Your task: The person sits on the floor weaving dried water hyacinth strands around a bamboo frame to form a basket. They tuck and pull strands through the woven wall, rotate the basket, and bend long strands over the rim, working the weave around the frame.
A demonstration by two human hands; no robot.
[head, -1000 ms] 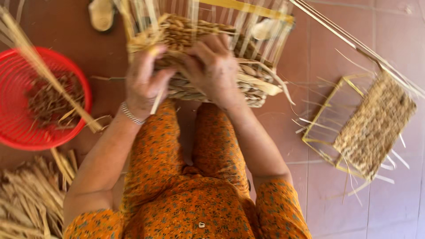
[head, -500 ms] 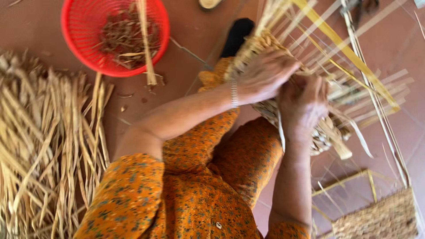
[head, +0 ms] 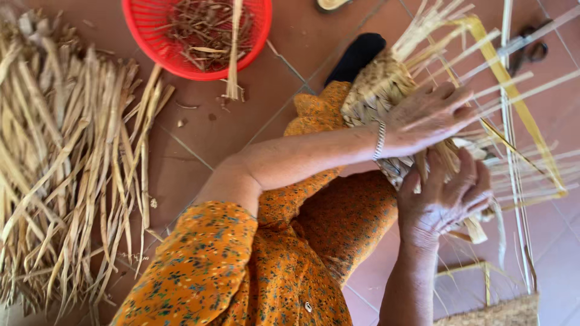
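Note:
A half-woven straw basket (head: 377, 90) on a yellow wire frame (head: 513, 90) rests against my knees, its loose pale stakes fanning up and right. My left hand (head: 426, 118) lies flat on the woven wall, fingers spread, a beaded bracelet at the wrist. My right hand (head: 447, 196) sits just below it, fingers curled around a straw strand (head: 477, 229) at the basket's lower edge. I sit on the floor in orange flowered clothes.
A red plastic basket (head: 148, 33) with dark scraps and one long straw stands at the top. A big pile of dried straw (head: 60, 163) lies on the left of the brown tiled floor. A second woven panel on a frame (head: 501, 311) shows at the bottom right.
The view has swung left, so the straw pile and red basket fill more of it. Both hands stay on the basket; my left hand now lies flatter on the weave.

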